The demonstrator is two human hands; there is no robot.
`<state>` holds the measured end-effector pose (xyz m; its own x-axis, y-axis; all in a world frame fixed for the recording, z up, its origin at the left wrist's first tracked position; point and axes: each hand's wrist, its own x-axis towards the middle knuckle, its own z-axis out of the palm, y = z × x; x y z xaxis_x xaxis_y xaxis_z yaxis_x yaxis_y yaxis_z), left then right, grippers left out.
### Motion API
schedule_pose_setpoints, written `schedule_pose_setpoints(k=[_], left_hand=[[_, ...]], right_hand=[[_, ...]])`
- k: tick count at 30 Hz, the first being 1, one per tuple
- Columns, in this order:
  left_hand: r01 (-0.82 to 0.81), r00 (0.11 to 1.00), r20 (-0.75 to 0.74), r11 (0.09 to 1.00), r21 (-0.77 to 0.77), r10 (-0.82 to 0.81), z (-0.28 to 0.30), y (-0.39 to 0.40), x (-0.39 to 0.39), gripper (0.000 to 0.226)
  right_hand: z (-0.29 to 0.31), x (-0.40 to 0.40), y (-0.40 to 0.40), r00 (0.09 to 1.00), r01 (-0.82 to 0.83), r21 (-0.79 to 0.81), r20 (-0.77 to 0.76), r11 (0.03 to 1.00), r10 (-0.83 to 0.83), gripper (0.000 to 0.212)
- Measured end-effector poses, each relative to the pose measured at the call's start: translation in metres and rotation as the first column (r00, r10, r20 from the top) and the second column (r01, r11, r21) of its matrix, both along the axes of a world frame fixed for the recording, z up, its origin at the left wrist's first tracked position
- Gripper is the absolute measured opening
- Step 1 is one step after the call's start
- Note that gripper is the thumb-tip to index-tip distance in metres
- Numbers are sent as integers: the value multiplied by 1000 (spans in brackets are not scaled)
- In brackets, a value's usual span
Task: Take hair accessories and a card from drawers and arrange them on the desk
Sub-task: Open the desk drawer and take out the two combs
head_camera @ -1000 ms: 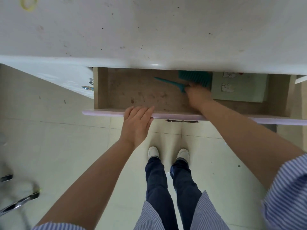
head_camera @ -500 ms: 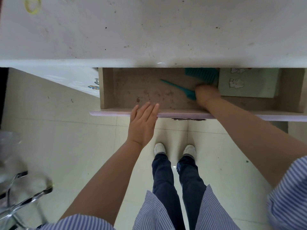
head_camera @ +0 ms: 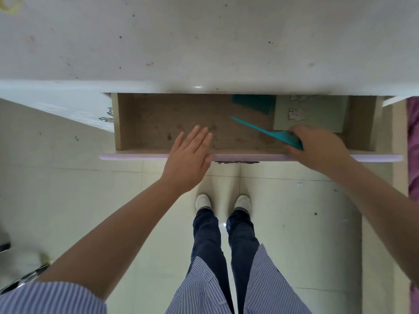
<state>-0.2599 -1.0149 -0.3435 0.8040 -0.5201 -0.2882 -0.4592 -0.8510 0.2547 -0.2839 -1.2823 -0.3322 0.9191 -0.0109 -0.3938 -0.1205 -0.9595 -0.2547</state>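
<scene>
teal tail comb [head_camera: 269, 134] right of centre, pointed tail aimed upper left, over open drawer [head_camera: 158, 123]; green card [head_camera: 317, 116] with white stickers flat, drawer's right end.

head cam only | worn on head, looks steeply down, wide-angle | desk top [head_camera: 204, 41] fills upper frame, open drawer [head_camera: 181, 123] mid-frame, close | floor [head_camera: 79, 189] and wearer's own shoes [head_camera: 223, 201] below | both forearms enter from bottom corners | no second view, no overlap

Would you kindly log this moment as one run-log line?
right hand: holds comb | left hand: open, above drawer front | card: in drawer | desk: hair tie
</scene>
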Motion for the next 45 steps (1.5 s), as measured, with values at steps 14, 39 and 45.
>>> schedule_pose_setpoints(k=[14,39,45], left_hand=[[-12,988,-145,964,265,52,-71,-163,75,68],[-26,1000,-9,971,-237,25,59,-80,66,24],[-471,859,-100,696,-542,503,89,-37,147,31]], right_hand=[[-17,-38,-26,859,297,-34,447,954,-251,30],[16,-4,-9,842,184,122,492,975,-221,28],[43,104,57,906,85,58,411,995,-101,35]])
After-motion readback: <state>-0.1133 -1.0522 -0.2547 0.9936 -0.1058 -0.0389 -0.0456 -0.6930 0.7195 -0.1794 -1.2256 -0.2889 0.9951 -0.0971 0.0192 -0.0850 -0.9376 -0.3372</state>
